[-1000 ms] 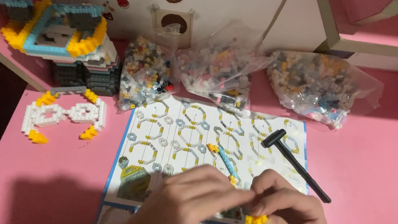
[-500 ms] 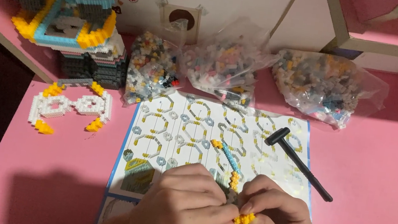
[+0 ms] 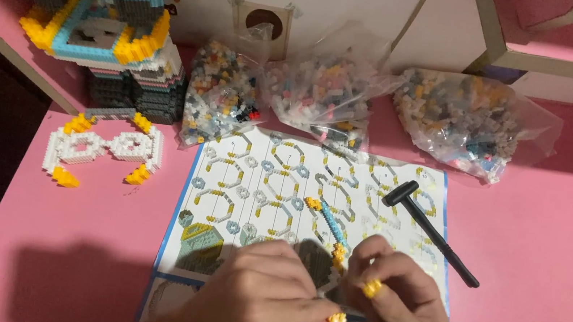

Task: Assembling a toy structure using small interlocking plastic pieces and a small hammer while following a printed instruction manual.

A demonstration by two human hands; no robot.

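A small yellow block cluster (image 3: 337, 319) sits pinched at the fingertips of the left hand (image 3: 262, 300), low over the bottom edge of the instruction sheet (image 3: 255, 179). Just beside it, the right hand (image 3: 396, 305) has its fingers curled in and grips a second yellow piece (image 3: 372, 288) between thumb and forefinger. The 2 hands are close together, knuckles nearly touching.

Just above the hands, a thin blue strip of blocks with yellow ends (image 3: 326, 220) lies diagonally on the sheet. To its right, a small black hammer (image 3: 431, 231) rests across the sheet's right edge, head up-left, handle running down-right onto the pink table (image 3: 542, 272).

Along the sheet's top edge stand 3 clear bags of mixed small blocks: a left bag (image 3: 220, 95), a middle bag (image 3: 323, 100) and a right bag (image 3: 470, 122). At far left, a flat white block piece with yellow tips (image 3: 102, 151) lies on the table, and behind it stands a tall built block model (image 3: 108, 41) in blue, yellow, white and dark grey.
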